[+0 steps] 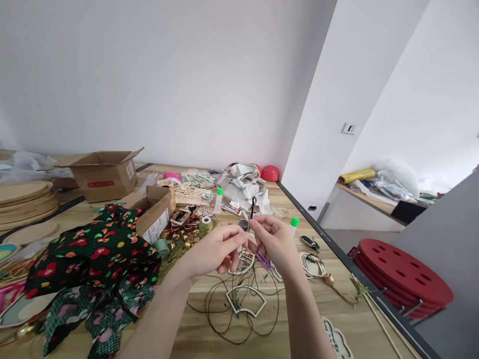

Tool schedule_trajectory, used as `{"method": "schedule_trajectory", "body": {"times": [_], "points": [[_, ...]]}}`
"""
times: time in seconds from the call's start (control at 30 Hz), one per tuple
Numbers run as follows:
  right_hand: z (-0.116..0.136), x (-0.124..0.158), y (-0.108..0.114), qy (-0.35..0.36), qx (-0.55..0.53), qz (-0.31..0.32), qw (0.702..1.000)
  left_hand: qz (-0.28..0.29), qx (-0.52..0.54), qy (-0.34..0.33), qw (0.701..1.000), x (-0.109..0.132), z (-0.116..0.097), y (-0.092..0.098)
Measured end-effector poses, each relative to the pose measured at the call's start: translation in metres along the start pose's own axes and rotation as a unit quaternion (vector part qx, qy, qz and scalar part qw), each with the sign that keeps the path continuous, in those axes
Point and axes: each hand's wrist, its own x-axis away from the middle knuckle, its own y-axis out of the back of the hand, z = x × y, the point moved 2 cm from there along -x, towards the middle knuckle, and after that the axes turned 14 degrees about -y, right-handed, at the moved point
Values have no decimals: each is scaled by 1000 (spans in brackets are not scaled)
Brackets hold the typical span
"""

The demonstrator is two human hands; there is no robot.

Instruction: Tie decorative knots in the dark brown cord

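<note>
Above the middle of the table, my left hand (219, 247) and my right hand (273, 242) are close together, fingertips pinched. A thin dark cord (253, 204) stands up in a small loop above my right fingertips. My left fingers are pinched near the same cord; the exact grip is hidden. Thin dark strands hang below the hands to a loose tangle of cord (209, 314) on the table. A fan-shaped wooden frame (258, 313) lies among these strands. Purple-handled scissors (264, 260) lie just under my right hand, partly covered.
A cardboard box (108, 182), dark patterned cloth (93, 254) and a thread spool (205, 227) are on the left. Green-capped bottles (218, 202) stand farther back. A car key (310, 243) lies at right. Red stools (404, 274) are stacked beyond the table edge.
</note>
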Motion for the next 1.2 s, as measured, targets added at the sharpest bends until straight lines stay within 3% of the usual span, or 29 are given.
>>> {"method": "schedule_trajectory", "body": {"times": [0.17, 0.3, 0.4, 0.5, 0.7, 0.87, 1.0, 1.2], "points": [[1, 1, 1, 26, 11, -9, 1000, 60, 83, 15, 995, 4, -2, -6], [2, 1, 3, 35, 23, -4, 999, 86, 23, -14, 996, 5, -2, -7], [3, 2, 5, 49, 34, -8, 998, 26, -147, -79, 986, 5, -4, -2], [3, 3, 6, 49, 35, -26, 998, -71, -309, -139, 938, 7, -7, 6], [4, 6, 5, 27, 40, -18, 999, -166, -436, -208, 860, 9, -9, 17], [7, 12, 0, 8, 2, 60, 998, -203, -515, -234, 799, 3, -4, 16], [7, 15, -5, -12, -31, 105, 994, -213, -469, -231, 825, -6, 2, 9], [6, 12, -8, -12, -11, 60, 998, -251, -395, -183, 865, -12, 7, 9]]}}
